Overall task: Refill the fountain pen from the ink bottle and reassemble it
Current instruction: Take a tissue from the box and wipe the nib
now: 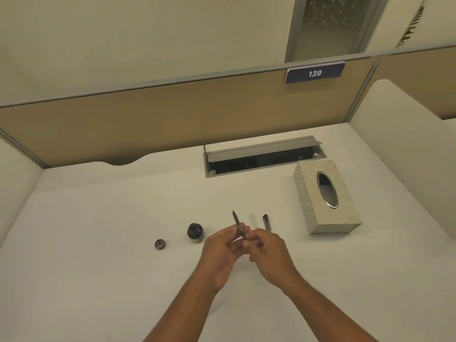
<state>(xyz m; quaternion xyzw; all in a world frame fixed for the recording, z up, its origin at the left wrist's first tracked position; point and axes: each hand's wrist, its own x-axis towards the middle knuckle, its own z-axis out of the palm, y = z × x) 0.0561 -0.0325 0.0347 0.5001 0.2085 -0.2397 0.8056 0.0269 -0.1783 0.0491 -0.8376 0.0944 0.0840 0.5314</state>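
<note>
Both hands pinch pen, nib up: left hand; right hand; ink bottle open; keep pen upright, twist gently.

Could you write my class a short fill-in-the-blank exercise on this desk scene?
1. The ink bottle stands open; its ___ lies to its left.
2. The pen is held by ___ hands, nib pointing away.
3. The number on the blue sign is ___.

Missing words: cap; both; 139
</note>
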